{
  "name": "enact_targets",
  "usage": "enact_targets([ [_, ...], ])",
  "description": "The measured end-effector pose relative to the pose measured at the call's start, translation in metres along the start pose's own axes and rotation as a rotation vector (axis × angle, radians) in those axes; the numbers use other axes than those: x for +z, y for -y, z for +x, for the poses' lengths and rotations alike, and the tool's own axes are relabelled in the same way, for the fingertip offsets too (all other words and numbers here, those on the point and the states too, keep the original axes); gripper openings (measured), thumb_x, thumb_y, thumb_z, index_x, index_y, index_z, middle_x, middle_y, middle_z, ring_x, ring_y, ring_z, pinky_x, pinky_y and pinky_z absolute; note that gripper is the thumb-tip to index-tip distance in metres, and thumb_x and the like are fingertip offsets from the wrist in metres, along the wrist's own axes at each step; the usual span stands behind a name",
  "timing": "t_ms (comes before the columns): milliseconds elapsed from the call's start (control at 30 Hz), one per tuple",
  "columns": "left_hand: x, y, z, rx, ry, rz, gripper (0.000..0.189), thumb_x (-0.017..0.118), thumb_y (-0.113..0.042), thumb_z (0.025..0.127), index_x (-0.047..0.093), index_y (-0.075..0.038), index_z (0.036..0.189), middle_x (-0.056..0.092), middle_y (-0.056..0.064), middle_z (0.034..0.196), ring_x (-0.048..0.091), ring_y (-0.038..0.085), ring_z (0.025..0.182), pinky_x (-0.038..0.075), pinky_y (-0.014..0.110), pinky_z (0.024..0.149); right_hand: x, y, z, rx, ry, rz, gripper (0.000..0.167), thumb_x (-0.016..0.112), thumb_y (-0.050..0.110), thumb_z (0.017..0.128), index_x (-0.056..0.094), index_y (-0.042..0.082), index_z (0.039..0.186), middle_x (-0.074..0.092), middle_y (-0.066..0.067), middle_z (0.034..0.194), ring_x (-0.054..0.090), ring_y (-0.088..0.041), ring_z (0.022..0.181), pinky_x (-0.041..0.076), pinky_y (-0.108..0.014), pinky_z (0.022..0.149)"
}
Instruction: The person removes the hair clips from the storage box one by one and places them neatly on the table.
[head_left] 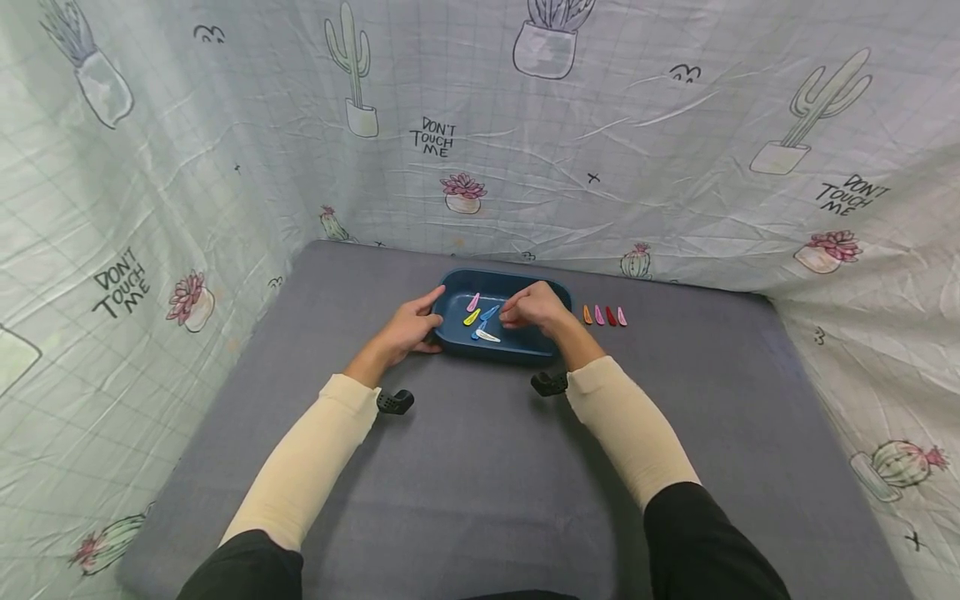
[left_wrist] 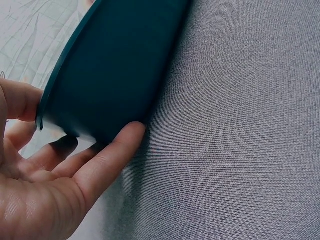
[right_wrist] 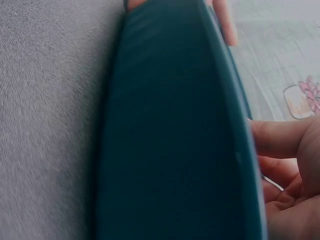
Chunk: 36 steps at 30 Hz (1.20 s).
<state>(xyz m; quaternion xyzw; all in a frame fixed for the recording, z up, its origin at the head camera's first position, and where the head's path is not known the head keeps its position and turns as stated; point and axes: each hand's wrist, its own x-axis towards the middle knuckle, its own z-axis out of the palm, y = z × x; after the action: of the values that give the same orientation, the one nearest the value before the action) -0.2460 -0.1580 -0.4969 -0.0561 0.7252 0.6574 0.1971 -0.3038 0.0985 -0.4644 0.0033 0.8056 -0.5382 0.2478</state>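
Observation:
A dark blue rectangular plastic bin [head_left: 495, 350] rests on the grey cloth surface. My left hand [head_left: 408, 327] grips its left end; in the left wrist view the thumb hooks over the rim and the fingers lie against the outer wall. Inside the bin are a pink hair clip [head_left: 473, 302], a yellow hair clip [head_left: 472, 317], two blue hair clips [head_left: 490, 312] and a white hair clip [head_left: 488, 337]. Over the bin's interior, my right hand [head_left: 534, 306] has bent fingers, with the fingertips beside the upper blue clip. Whether they pinch a clip is hidden.
Right of the bin, several hair clips lie in a row: orange [head_left: 587, 314], pink [head_left: 599, 315], red [head_left: 611, 317] and another pink [head_left: 622, 317]. A printed cloth backdrop [head_left: 525, 167] rises behind and on both sides. Black wrist cameras [head_left: 397, 402] sit under both forearms.

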Motion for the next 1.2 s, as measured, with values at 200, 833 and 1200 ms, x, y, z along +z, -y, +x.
enact_targets([
  [200, 0.000, 0.000, 0.001, -0.005, 0.000, -0.003, 0.070, 0.049, -0.009, 0.106, 0.027, -0.041, 0.164, 0.020, 0.003, 0.175, 0.051, 0.037, 0.143, 0.057, 0.060, 0.097, 0.011, 0.000, 0.006, 0.045, 0.031, -0.035, 0.017, 0.073, -0.005, 0.092, 0.076, -0.011, 0.107, 0.073, -0.008, 0.086, 0.071, -0.012, 0.067, 0.066, -0.031, 0.077],
  [833, 0.001, 0.002, 0.000, 0.018, -0.007, -0.002, 0.070, 0.049, -0.009, 0.105, 0.028, -0.041, 0.164, 0.022, 0.003, 0.175, 0.054, 0.036, 0.140, 0.059, 0.059, 0.096, 0.037, -0.005, 0.017, 0.052, 0.022, -0.130, 0.016, 0.066, -0.001, 0.095, 0.077, -0.009, 0.104, 0.071, -0.010, 0.093, 0.059, -0.009, 0.056, 0.056, -0.019, 0.054],
  [1200, -0.001, 0.002, 0.001, 0.025, -0.002, -0.004, 0.070, 0.049, -0.009, 0.105, 0.028, -0.040, 0.165, 0.021, 0.004, 0.175, 0.054, 0.037, 0.139, 0.059, 0.060, 0.096, 0.042, -0.006, 0.017, -0.011, -0.042, -0.206, 0.015, 0.065, -0.001, 0.093, 0.078, -0.009, 0.097, 0.072, -0.010, 0.090, 0.058, -0.006, 0.050, 0.054, -0.020, 0.050],
])
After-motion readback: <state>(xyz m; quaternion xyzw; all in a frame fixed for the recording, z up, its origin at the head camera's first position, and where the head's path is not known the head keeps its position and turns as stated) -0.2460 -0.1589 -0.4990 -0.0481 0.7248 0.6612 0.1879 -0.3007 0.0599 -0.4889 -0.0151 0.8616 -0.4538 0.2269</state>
